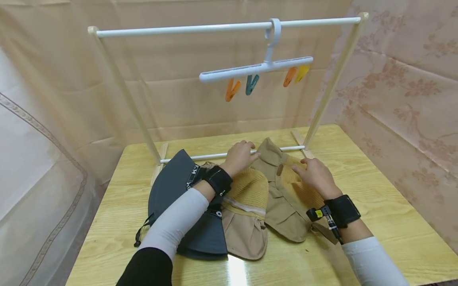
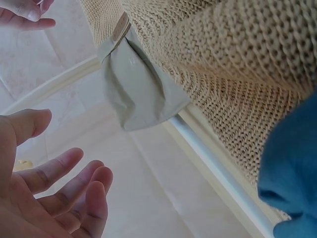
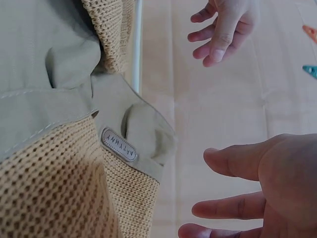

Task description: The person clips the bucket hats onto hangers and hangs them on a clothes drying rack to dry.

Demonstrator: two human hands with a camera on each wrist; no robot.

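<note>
Three hats (image 1: pixel 247 186) on a table (image 1: pixel 111 222), two unclenched hands above them

At far left hangs a white curtain (image 1: pixel 32 159) with a patterned trim. On the left part of the table lies a dark hat (image 1: pixel 169 186), with white lettering on its band and a black cord (image 1: pixel 138 236) trailing from its left edge. A forearm in a white sleeve (image 1: pixel 175 218) reaches across this hat. At its end, the left hand (image 1: pixel 239 158) is relaxed, fingers loosely bent, holding nothing, near the lower rail of a rack (image 1: pixel 179 29) along the back of the table. Next is the middle hat (image 1: pixel 250 234), with a yellowish knit crown and brown cloth below. Higher up, a pale hanger (image 1: pixel 255 69) hooks over the rack's top rail, carrying four clips (image 1: pixel 232 90): orange, teal, orange, yellow. Just beside the middle hat lies the right-hand hat (image 1: pixel 282 198), tan cloth and knit, with a small oblong label (image 3: pixel 119 145). The right hand (image 1: pixel 316 178) is above its crown, fingers spread and grasping nothing; the right wrist view shows a gap between hand and hat. At far right hangs pink floral fabric (image 1: pixel 408 91)
</note>
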